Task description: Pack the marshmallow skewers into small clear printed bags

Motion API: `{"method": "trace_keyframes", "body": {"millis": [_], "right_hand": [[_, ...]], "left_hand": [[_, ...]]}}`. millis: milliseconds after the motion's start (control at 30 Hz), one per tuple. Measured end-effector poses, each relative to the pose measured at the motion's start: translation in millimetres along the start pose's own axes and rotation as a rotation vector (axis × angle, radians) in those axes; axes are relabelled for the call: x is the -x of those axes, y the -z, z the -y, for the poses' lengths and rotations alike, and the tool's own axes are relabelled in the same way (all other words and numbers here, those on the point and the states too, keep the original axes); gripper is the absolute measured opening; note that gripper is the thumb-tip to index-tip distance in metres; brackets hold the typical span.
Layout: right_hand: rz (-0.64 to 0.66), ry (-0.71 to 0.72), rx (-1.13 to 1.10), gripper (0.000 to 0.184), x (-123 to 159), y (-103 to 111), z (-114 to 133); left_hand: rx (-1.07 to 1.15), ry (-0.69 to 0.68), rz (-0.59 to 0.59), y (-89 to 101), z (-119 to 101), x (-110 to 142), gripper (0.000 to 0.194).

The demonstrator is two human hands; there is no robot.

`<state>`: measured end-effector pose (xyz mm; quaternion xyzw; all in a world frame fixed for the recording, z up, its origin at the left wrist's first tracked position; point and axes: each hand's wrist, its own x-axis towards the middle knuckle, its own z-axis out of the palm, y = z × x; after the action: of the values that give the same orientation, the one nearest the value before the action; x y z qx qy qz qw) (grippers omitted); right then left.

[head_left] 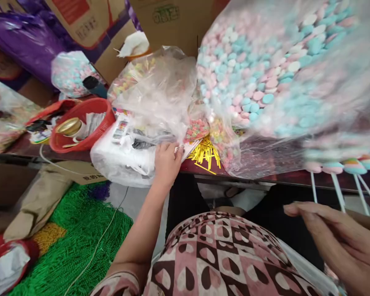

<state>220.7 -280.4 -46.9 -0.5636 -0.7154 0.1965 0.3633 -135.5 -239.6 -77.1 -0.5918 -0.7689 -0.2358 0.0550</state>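
Nearest, the right hand (336, 242) hangs off the desk's edge, thumb and forefinger drawn close together; nothing shows between them, though how tightly they close I cannot tell. Just beyond it, the white sticks of several lollipops (334, 167) jut over the edge. The left hand (169, 160) rests on a white plastic bundle (126, 154) at the front of the desk (186, 166), fingers bent downward; whether they grip anything is hidden. The step in hand looks like feeling for or picking up something there. Lifting a single piece would call for fingertips parting it from the slippery, crumpled plastic. Just right of that hand are white slips (190, 146) and loose yellow ties (206, 154), which could scatter if brushed. A clear bag (163, 90) slumps behind and crowds the reach, beside small bagged gummies (197, 128). A big bag of pink and blue candy (259, 90) fills the right. Left stands a red basket (83, 139); cartons (169, 28) close off the back.
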Motion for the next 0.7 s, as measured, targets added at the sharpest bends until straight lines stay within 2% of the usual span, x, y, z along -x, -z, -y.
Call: {"method": "trace_keyframes", "body": {"millis": [100, 233, 433, 567, 700], "right_hand": [[0.193, 0.186, -0.07, 0.016, -11.6, -15.2, 19.0], [0.245, 0.366, -0.132, 0.019, -20.2, -29.2, 31.7], [0.272, 0.475, -0.143, 0.017, -20.4, -45.3, 29.8], [0.296, 0.503, -0.192, 0.018, -20.6, -53.5, 30.3], [0.316, 0.433, -0.265, 0.018, -21.4, -62.8, 25.5]], "left_hand": [[-0.145, 0.032, 0.123, -4.1, 4.9, -5.0, 0.032], [-0.186, 0.112, 0.204, -10.6, 4.2, -9.0, 0.031], [-0.143, 0.171, 0.232, -15.6, 13.6, -20.5, 0.027], [-0.161, 0.145, 0.194, -15.5, 17.0, -21.3, 0.028], [-0.14, 0.094, 0.053, -8.7, 17.6, -10.8, 0.033]]}}
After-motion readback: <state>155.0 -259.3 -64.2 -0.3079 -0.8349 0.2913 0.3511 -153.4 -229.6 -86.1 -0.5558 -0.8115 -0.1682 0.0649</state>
